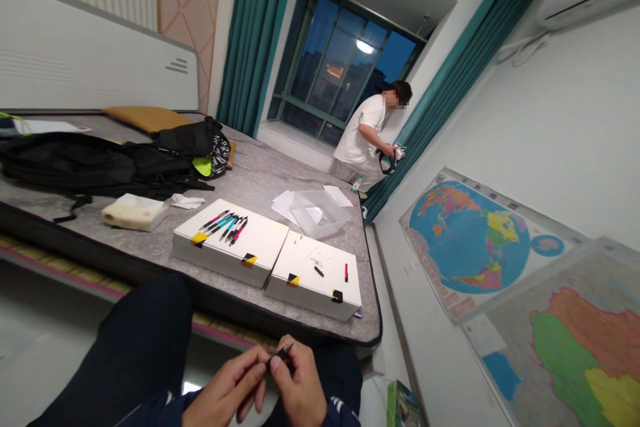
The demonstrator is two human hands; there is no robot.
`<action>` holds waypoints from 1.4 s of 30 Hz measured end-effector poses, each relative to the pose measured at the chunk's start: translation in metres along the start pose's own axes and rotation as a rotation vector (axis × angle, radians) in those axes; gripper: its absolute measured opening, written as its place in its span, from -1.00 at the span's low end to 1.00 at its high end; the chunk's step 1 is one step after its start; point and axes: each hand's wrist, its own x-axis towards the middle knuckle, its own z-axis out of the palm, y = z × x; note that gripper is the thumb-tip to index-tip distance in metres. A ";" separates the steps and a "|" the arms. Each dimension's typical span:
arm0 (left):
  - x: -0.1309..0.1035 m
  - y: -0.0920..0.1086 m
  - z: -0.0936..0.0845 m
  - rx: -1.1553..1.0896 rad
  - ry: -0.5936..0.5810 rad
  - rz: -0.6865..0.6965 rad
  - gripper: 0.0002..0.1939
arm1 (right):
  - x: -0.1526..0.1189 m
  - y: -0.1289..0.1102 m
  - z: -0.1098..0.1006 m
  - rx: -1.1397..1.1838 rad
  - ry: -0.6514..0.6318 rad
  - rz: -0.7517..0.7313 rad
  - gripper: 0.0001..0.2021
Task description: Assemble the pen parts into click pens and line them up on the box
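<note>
My left hand (233,383) and my right hand (299,380) meet low in the view, above my lap. The fingers of both are pinched on a small dark pen part (286,349) with a pale pointed tip; the rest is hidden by the fingers. Beyond them two white boxes lie side by side on the bed. Several assembled pens (227,225) in black, teal and red rest in a row on the left box (265,247). Atop the right box (285,265) are a red pen barrel (346,272), a black piece (319,271) and several tiny parts.
A clear plastic tray (323,213) sits on white papers behind the boxes. To the left are a tissue pack (135,212) and a black backpack (95,163). A person (367,133) in white stands by the window, holding something. Maps (470,233) hang on the right wall.
</note>
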 end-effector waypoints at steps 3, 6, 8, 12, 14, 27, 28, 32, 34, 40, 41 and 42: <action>-0.001 0.004 -0.001 0.118 0.022 0.031 -0.52 | 0.001 -0.002 0.003 -0.022 -0.020 0.004 -0.58; -0.002 0.002 -0.002 0.164 0.023 0.033 -0.49 | 0.001 -0.001 0.009 -0.028 0.019 0.039 -0.52; -0.003 -0.001 -0.002 0.116 0.036 0.025 -0.53 | 0.000 0.001 0.012 -0.009 0.038 0.062 -0.51; -0.002 -0.002 0.000 0.017 0.088 0.066 -0.64 | 0.000 0.000 0.013 0.057 0.009 0.099 -0.54; -0.002 -0.001 0.001 0.024 0.075 0.070 -0.66 | 0.000 -0.003 0.012 0.085 0.001 0.118 -0.55; -0.004 0.014 -0.004 0.298 0.068 0.051 -0.55 | 0.003 -0.015 -0.002 0.096 0.013 0.108 -0.75; -0.003 0.014 -0.003 0.290 0.066 0.049 -0.56 | 0.004 -0.017 -0.002 0.083 0.022 0.096 -0.76; -0.004 0.010 -0.002 0.226 0.067 0.051 -0.61 | 0.006 -0.022 -0.003 0.082 0.067 0.050 -0.82; -0.004 0.010 -0.001 0.200 0.088 0.054 -0.64 | 0.005 -0.024 -0.003 0.123 0.080 0.042 -0.87; -0.003 0.012 -0.001 0.201 0.093 0.052 -0.63 | 0.001 -0.024 -0.003 0.262 0.108 0.049 -0.85; -0.003 0.012 -0.001 0.197 0.096 0.054 -0.62 | 0.000 -0.024 -0.003 0.294 0.116 0.060 -0.82; -0.003 0.012 -0.001 0.190 0.099 0.056 -0.62 | 0.000 -0.024 -0.003 0.330 0.121 0.074 -0.80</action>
